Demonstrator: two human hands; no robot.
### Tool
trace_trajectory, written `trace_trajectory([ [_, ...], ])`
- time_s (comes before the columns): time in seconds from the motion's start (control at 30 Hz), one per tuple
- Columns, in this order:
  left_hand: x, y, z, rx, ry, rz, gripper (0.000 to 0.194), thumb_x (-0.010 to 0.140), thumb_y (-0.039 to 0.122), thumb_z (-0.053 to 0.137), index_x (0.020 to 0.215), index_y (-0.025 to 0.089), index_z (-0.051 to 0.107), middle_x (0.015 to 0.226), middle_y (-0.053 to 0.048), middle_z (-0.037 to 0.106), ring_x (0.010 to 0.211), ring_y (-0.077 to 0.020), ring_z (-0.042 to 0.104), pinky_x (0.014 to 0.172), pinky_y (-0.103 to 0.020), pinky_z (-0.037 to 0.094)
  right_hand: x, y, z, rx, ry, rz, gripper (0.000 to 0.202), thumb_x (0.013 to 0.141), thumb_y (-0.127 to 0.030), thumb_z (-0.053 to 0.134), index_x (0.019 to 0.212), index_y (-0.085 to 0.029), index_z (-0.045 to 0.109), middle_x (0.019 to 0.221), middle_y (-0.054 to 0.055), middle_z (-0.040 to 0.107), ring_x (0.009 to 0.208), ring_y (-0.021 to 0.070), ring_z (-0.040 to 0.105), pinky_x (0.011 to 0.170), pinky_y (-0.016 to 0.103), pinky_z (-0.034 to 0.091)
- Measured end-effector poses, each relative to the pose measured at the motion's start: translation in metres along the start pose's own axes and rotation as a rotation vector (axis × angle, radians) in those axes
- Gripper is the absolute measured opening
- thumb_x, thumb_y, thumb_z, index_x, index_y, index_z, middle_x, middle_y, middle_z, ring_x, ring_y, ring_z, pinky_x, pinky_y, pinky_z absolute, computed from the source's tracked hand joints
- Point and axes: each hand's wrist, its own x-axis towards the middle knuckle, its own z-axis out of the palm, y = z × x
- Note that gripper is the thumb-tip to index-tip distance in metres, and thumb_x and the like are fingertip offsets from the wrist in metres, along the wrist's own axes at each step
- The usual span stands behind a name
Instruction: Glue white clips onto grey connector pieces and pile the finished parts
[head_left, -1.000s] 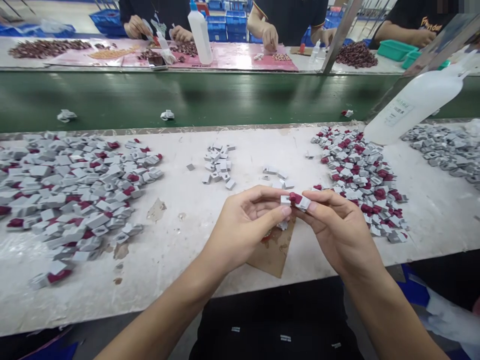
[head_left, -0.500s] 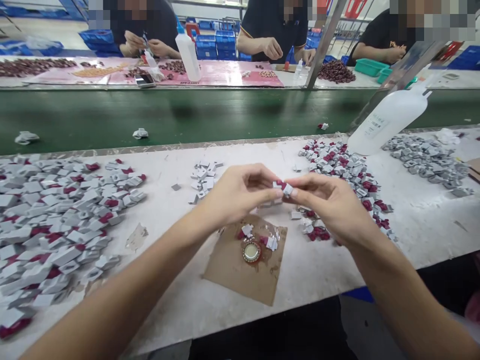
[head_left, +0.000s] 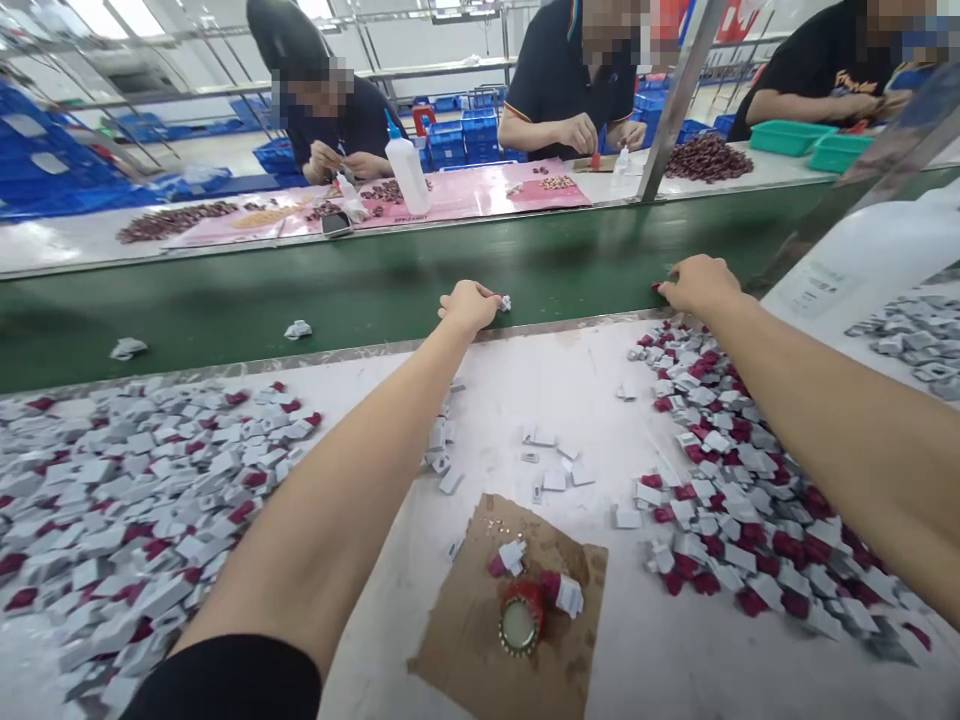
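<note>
My left hand [head_left: 469,305] reaches over the near edge of the green belt, fingers closed around a small white-and-maroon piece [head_left: 505,302]. Farther right, my right hand [head_left: 699,284] is also over the belt. Its fingertips pinch a small maroon piece [head_left: 657,287], mostly hidden by the fingers. Two whitish pieces [head_left: 298,329] lie apart on the belt to the left. On the table below, a brown cardboard sheet [head_left: 457,650] carries a red bottle cap [head_left: 520,625] with its hollow side up, and two white-and-maroon pieces [head_left: 568,595].
Heaps of grey-white and maroon pieces lie left [head_left: 172,500] and right [head_left: 720,470]. Loose white pieces [head_left: 555,480] lie between. A large white bottle [head_left: 847,270] leans at right by a metal post. Co-workers [head_left: 577,110] sit across the green belt [head_left: 375,290].
My hands were together above the cardboard on one white-and-maroon piece. They have separated and stretched forward to the belt, the right one to a piece lying there. The view has tilted up.
</note>
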Motion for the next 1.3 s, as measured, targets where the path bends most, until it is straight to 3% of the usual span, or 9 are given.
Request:
trace_trajectory([
  [0.17,-0.028,0.013,-0.011,0.212,0.043,-0.141,0.015,0.099,0.024,0.073,0.111,0.015,0.067,0.134,-0.031,0.068,0.144,-0.0515,0.045,0.114,-0.07,0.04,-0.012,-0.014,0.001,0.13,-0.107,0.004,0.041,0.095,-0.031,0.087,0.065,-0.027,0.059,0.085,0.018,0.081,0.119,0.0417,0.079,0.1,0.054,0.063],
  [0.33,-0.118,0.032,-0.032,0.26,-0.195,0.116,0.029,0.092,0.016,0.072,0.119,0.024,0.076,0.135,-0.013,0.072,0.139,-0.0394,0.053,0.122,-0.057,0.039,-0.078,-0.025,-0.018,0.323,-0.237,-0.077,0.017,0.093,-0.03,0.089,0.09,-0.023,0.074,0.087,0.01,0.084,0.079,0.0258,0.083,0.077,0.044,0.068],
  [0.47,-0.174,0.027,-0.036,0.321,-0.523,0.425,0.041,0.095,0.015,0.061,0.13,0.026,0.078,0.134,-0.01,0.074,0.131,-0.0371,0.057,0.116,-0.057,0.044,-0.159,-0.021,-0.031,0.482,-0.365,-0.033,0.038,0.076,-0.035,0.1,0.109,-0.019,0.087,0.091,0.012,0.087,0.074,0.0287,0.081,0.067,0.043,0.065],
  [0.53,-0.184,0.022,-0.031,0.349,-0.557,0.481,0.038,0.098,0.015,0.058,0.127,0.026,0.079,0.134,-0.01,0.076,0.127,-0.0361,0.058,0.114,-0.056,0.045,-0.198,-0.019,-0.034,0.539,-0.49,0.024,0.045,0.078,-0.045,0.098,0.114,-0.02,0.09,0.085,0.011,0.086,0.076,0.0293,0.081,0.066,0.041,0.065],
  [0.67,-0.191,0.021,-0.025,0.356,-0.454,0.456,0.011,0.099,0.024,0.069,0.105,0.021,0.077,0.117,-0.012,0.079,0.12,-0.037,0.061,0.112,-0.056,0.046,-0.261,-0.019,-0.033,0.665,-0.639,0.112,0.036,0.08,-0.044,0.098,0.109,-0.022,0.092,0.081,0.008,0.084,0.071,0.0238,0.078,0.06,0.032,0.062],
  [0.77,-0.211,0.022,-0.036,0.272,-0.355,0.385,0.008,0.1,0.03,0.072,0.099,0.022,0.073,0.105,-0.011,0.077,0.106,-0.0335,0.067,0.101,-0.049,0.052,-0.297,-0.017,-0.03,0.796,-0.656,0.132,0.032,0.082,-0.042,0.099,0.106,-0.022,0.09,0.085,0.007,0.084,0.071,0.0205,0.077,0.062,0.029,0.062],
  [0.9,-0.264,0.011,-0.063,0.113,-0.218,0.17,0.014,0.101,0.04,0.072,0.103,0.027,0.073,0.088,-0.005,0.076,0.08,-0.0279,0.069,0.077,-0.039,0.053,-0.333,-0.007,-0.026,0.815,-0.565,0.126,0.027,0.092,-0.049,0.094,0.107,-0.026,0.088,0.094,0.007,0.086,0.084,0.0238,0.082,0.077,0.033,0.069],
  [1.07,-0.329,-0.019,-0.077,0.065,-0.068,0.015,0.024,0.098,0.05,0.073,0.107,0.028,0.076,0.1,-0.008,0.081,0.09,-0.0324,0.076,0.079,-0.043,0.057,-0.365,0.006,-0.021,0.684,-0.349,-0.002,0.022,0.1,-0.051,0.085,0.101,-0.031,0.09,0.116,0.009,0.086,0.104,0.029,0.083,0.088,0.038,0.071],
  [1.3,-0.362,-0.031,-0.076,0.219,0.03,0.02,0.016,0.1,0.04,0.067,0.106,0.028,0.077,0.094,-0.006,0.077,0.084,-0.0305,0.071,0.077,-0.042,0.056,-0.385,0.022,-0.02,0.462,-0.228,-0.29,0.016,0.106,-0.025,0.077,0.107,-0.037,0.087,0.11,0.004,0.088,0.109,0.0305,0.083,0.095,0.043,0.069],
])
